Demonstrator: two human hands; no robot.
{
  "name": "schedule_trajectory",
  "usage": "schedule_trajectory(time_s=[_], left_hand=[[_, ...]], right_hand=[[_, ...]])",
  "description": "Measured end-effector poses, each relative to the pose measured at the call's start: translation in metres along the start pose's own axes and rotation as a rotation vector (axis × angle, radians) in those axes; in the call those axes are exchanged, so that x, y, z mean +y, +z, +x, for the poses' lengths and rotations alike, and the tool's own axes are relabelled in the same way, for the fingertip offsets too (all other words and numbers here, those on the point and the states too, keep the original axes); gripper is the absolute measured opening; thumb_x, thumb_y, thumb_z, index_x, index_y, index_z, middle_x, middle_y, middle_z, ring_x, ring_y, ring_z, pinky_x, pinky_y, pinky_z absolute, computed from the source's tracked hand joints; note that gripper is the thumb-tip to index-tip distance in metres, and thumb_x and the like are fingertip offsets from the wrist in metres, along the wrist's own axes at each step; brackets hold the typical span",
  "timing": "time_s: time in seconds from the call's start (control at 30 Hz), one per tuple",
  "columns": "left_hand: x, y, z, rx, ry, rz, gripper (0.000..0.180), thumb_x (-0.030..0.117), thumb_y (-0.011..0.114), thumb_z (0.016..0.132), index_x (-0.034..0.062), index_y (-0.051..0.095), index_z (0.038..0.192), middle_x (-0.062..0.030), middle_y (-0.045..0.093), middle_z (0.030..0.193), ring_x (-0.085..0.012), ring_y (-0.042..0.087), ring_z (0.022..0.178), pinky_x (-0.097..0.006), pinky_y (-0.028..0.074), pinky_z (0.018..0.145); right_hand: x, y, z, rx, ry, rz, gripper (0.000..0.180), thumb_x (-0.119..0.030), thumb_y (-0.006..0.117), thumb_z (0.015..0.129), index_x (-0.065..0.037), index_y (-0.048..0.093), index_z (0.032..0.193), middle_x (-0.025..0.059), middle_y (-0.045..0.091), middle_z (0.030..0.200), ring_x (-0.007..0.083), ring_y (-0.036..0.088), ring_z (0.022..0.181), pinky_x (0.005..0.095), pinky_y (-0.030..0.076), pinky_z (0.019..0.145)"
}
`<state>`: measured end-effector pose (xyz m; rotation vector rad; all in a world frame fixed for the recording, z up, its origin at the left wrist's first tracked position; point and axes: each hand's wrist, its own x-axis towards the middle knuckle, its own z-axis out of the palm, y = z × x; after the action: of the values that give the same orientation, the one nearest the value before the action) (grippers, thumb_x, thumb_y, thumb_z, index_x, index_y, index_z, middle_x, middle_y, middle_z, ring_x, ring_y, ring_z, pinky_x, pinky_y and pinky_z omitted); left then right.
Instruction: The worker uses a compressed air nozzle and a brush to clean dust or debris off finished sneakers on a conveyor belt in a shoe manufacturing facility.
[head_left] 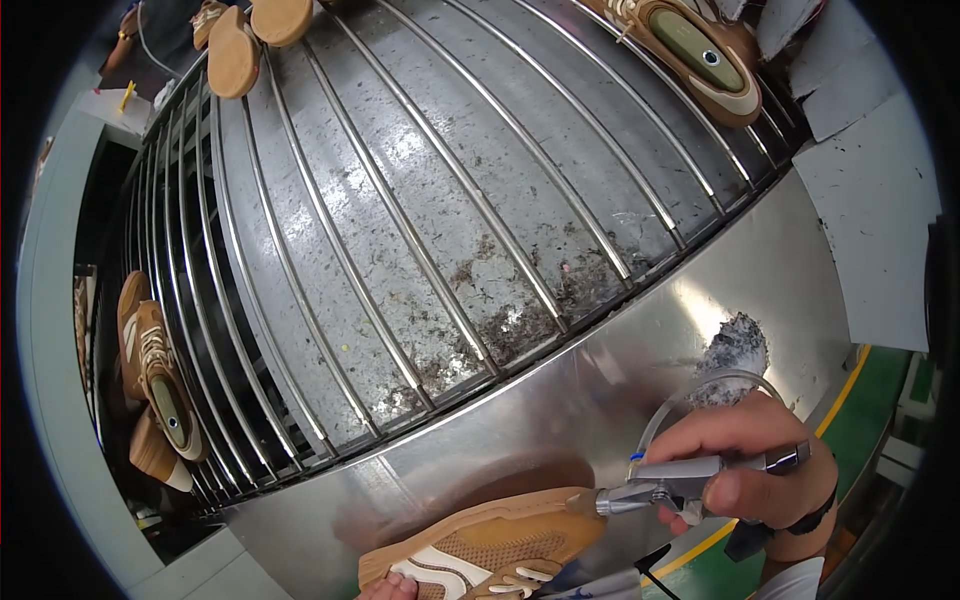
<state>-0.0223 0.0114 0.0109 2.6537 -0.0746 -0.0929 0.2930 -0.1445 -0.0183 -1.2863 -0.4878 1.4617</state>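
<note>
My left hand [390, 588], mostly cut off by the lower edge, grips a tan sneaker [500, 545] with white side trim. The shoe lies on its side, its sole edge facing away from me and its toe toward the right. In my right hand [770, 465] is a silver air tool [690, 480] with a clear hose [660, 410], fingers wrapped round its body. The tool's tip meets the sole edge at the toe; whether it presses on the shoe, I cannot tell. A black band circles my right wrist.
Beyond a steel ledge [640, 350] runs a rack of metal bars [400, 210] over a dirty grey plate. Grey fluff [735, 350] is heaped on the ledge. Sneakers [160, 380] rest at left, others [700, 60] at far right and far left. Cardboard [870, 220] stands at right.
</note>
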Motion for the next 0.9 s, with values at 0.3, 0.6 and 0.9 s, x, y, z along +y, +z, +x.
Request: schedule_trajectory(time_s=[0.3,0.6,0.9], left_hand=[[0.007,0.005,-0.021,-0.21,-0.104,0.112,0.082,0.036,0.067,0.08,-0.003,0.023,0.137,-0.0246,0.042,0.132,-0.0351,0.049,0.116,-0.044,0.041,0.098],[0.005,-0.001,0.003,-0.026,-0.019,-0.001,0.053,0.013,0.056,0.081,-0.0223,0.04,0.117,-0.0403,0.053,0.107,-0.0483,0.059,0.095,-0.047,0.05,0.082],[0.015,-0.004,0.01,-0.033,-0.145,0.047,0.059,0.009,0.059,0.075,-0.0176,0.039,0.123,-0.033,0.055,0.111,-0.0428,0.061,0.094,-0.042,0.051,0.078]], right_hand=[[-0.007,-0.001,0.004,-0.103,0.102,-0.11,0.037,-0.022,0.062,0.084,0.004,0.059,0.11,0.0083,0.065,0.076,0.0132,0.062,0.062,0.0213,0.045,0.055],[0.043,0.014,-0.061,0.359,-0.165,-0.022,0.056,-0.045,0.056,0.087,0.009,0.06,0.099,0.015,0.065,0.07,0.0217,0.066,0.062,0.0295,0.054,0.06],[0.138,0.049,-0.109,0.464,-0.365,0.096,0.068,-0.057,0.052,0.085,0.007,0.048,0.105,0.0183,0.065,0.08,0.0277,0.067,0.073,0.0384,0.056,0.068]])
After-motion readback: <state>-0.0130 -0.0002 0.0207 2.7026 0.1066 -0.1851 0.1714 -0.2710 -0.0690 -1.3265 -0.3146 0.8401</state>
